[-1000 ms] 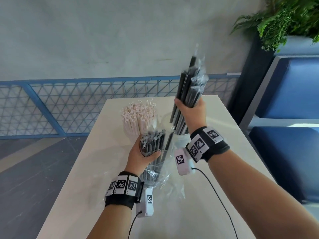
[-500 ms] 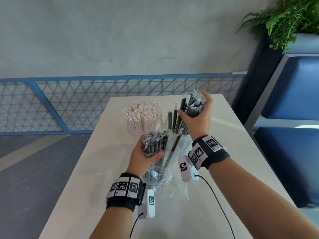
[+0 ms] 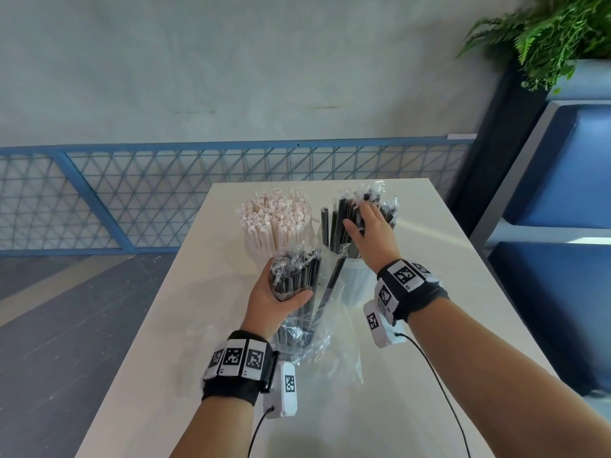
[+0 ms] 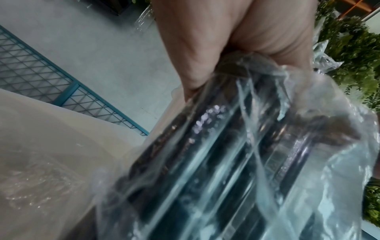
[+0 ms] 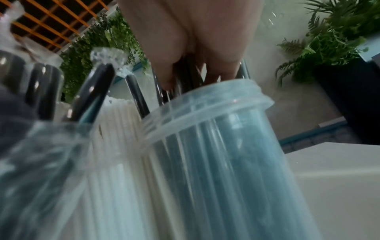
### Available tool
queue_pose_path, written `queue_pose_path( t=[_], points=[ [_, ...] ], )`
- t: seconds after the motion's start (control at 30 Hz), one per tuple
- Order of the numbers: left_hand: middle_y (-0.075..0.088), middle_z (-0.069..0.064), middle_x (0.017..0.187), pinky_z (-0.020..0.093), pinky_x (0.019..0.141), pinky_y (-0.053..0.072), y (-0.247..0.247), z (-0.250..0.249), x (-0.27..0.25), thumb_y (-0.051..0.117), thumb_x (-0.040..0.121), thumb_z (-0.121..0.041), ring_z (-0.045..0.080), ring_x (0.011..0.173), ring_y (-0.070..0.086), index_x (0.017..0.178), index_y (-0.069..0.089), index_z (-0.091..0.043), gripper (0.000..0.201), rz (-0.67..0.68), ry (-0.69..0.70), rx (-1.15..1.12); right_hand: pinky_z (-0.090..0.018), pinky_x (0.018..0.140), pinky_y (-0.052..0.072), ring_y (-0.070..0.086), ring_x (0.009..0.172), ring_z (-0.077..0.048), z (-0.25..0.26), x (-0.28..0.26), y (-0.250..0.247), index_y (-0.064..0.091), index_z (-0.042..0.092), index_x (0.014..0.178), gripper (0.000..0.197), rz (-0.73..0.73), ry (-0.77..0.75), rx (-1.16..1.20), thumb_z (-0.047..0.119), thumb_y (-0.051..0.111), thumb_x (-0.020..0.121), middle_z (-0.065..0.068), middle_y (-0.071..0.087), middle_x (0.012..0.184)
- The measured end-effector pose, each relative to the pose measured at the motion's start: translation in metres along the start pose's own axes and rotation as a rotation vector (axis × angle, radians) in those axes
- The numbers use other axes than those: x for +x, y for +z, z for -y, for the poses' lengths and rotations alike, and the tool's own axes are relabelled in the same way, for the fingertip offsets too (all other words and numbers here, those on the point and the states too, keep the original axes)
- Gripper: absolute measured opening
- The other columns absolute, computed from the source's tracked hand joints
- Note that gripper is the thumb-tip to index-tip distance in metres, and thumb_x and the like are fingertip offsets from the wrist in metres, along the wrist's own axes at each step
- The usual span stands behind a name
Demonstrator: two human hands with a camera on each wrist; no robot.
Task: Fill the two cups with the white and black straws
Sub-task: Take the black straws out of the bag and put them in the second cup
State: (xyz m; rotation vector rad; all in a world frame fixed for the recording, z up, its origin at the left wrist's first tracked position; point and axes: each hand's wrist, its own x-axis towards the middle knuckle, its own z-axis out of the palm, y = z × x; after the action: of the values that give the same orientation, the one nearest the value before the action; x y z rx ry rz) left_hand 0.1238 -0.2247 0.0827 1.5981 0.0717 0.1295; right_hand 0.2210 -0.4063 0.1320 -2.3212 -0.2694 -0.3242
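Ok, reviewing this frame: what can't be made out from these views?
- Head view: the right hand covers the black straws in the right cup, so its grip is unclear.
- Right wrist view: the fingertips are blurred.
- Left wrist view: the clear bag blurs the bundle that the left hand grips; no count possible.
- Head view: the white straws hide their cup.

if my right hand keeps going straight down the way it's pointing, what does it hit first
Likely nothing new: the right hand already grips the black straws standing in the clear cup. Pushing down, its fingers would probably meet the cup's rim.
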Motion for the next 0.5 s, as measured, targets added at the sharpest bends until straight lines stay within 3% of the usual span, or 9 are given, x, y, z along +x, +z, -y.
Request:
queue_pose_path(
  t=[0.07,0.13,0.17,0.23,0.37,0.43,0.5],
  points=[
    [0.067,0.004,0.109,0.052,0.099,0.046,0.000,-0.001,-0.001,0.082,0.060,-0.008,0.027,0.106,0.064,0.108,0.055,-0.032,0.060,0.009,-0.002,-0.015,-0.030,0.114,0.017,0.022,0.139,-0.023,0.006,-0.012,-0.001,0.029,0.013,0.143,0.059,-0.176,-0.105,-0.032,0.036,0.050,0.092,-0.008,0.030,0.150],
    [0.068,0.003,0.107,0.050,0.099,0.047,0.000,-0.004,-0.002,0.081,0.054,-0.018,0.027,0.105,0.065,0.107,0.056,-0.033,0.060,0.011,-0.005,-0.041,-0.033,0.112,0.027,0.031,0.130,-0.021,0.012,-0.033,0.004,0.040,0.014,0.133,0.048,-0.406,-0.251,-0.002,0.035,0.050,0.091,-0.008,0.039,0.138],
    [0.068,0.002,0.108,0.049,0.098,0.048,-0.001,-0.004,-0.002,0.081,0.053,-0.020,0.026,0.105,0.065,0.106,0.056,-0.034,0.060,0.014,-0.002,-0.044,-0.036,0.105,0.035,0.038,0.122,-0.022,0.014,-0.044,0.009,0.045,0.013,0.125,0.040,-0.443,-0.285,0.033,0.032,0.050,0.091,-0.008,0.043,0.128],
    [0.068,-0.001,0.109,0.044,0.096,0.050,-0.002,-0.003,-0.003,0.081,0.059,-0.014,0.022,0.105,0.066,0.107,0.055,-0.035,0.059,0.022,0.012,-0.038,-0.036,0.093,0.046,0.048,0.109,-0.021,0.012,-0.061,0.022,0.050,0.009,0.117,0.033,-0.347,-0.245,0.121,0.030,0.051,0.090,-0.005,0.046,0.117],
    [0.068,-0.005,0.103,0.031,0.089,0.054,-0.002,-0.002,-0.003,0.078,0.066,0.002,0.011,0.097,0.068,0.105,0.054,-0.034,0.058,0.024,0.047,-0.030,-0.017,0.082,0.045,0.055,0.091,-0.007,0.008,-0.075,0.035,0.050,0.013,0.119,0.035,-0.073,-0.023,0.261,0.027,0.059,0.088,0.005,0.057,0.104],
    [0.068,-0.004,0.103,0.028,0.086,0.055,-0.003,-0.001,-0.004,0.078,0.065,0.002,0.008,0.095,0.068,0.105,0.054,-0.033,0.058,0.026,0.051,-0.040,-0.012,0.070,0.042,0.050,0.077,0.006,0.011,-0.078,0.035,0.058,0.009,0.101,0.019,-0.049,-0.111,0.231,0.023,0.060,0.088,0.009,0.056,0.085],
    [0.068,-0.002,0.104,0.033,0.087,0.054,-0.005,0.002,-0.003,0.079,0.064,0.002,0.013,0.098,0.068,0.107,0.054,-0.032,0.060,0.026,0.052,-0.050,-0.007,0.073,0.038,0.049,0.081,0.010,0.014,-0.080,0.035,0.060,0.006,0.088,0.021,-0.064,-0.216,0.227,0.027,0.058,0.088,0.010,0.055,0.088]
  ],
)
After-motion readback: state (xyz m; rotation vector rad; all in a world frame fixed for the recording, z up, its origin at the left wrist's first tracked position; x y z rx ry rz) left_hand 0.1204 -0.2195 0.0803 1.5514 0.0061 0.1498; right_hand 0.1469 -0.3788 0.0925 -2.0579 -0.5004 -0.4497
